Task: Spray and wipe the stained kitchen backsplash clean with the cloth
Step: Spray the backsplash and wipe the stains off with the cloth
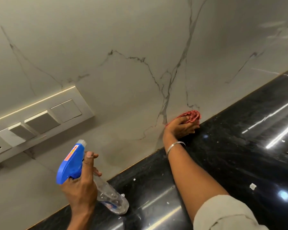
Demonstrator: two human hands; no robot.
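The backsplash (123, 30) is pale marble with dark grey veins, meeting a glossy black countertop (239, 146). My right hand (181, 126) grips a bunched red cloth (194, 116) and presses it against the wall just above the counter's back edge. My left hand (82, 185) holds a clear spray bottle (111, 198) by its neck, fingers around the trigger of its blue head (71, 165). The nozzle points up and left toward the wall. A faint dark smudge (113, 156) shows on the wall near the counter, right of the bottle.
A white switch and socket panel (40, 120) sticks out from the wall at the left, just above the spray head. Small white specks (253, 186) lie scattered on the counter. Bright light reflections streak the counter at right.
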